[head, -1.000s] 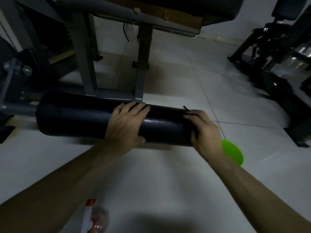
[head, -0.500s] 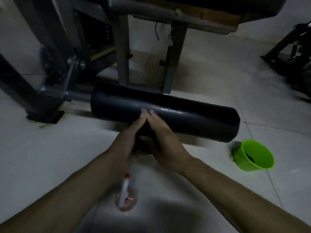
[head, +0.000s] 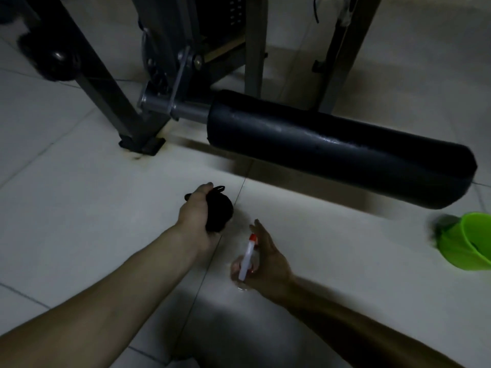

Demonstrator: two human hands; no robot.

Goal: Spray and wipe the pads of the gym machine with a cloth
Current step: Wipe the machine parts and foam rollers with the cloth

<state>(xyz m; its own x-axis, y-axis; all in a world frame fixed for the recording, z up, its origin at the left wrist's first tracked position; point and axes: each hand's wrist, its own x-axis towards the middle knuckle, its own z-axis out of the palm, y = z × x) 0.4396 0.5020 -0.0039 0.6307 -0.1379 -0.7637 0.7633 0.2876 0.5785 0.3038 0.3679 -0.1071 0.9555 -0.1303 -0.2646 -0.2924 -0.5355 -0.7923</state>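
Our left grip (head: 198, 211) is pinching a bunched black cloth (head: 221, 209) just above the tiled floor (head: 79, 181), near the black roller pad (head: 332, 152) but apart from it. Our right grip (head: 268, 261) is spread, fingers nearly straight, cupping the spray bottle (head: 245, 257) standing on the floor; any label is too blurred to read. A green tub (head: 467, 243) sits to the right.
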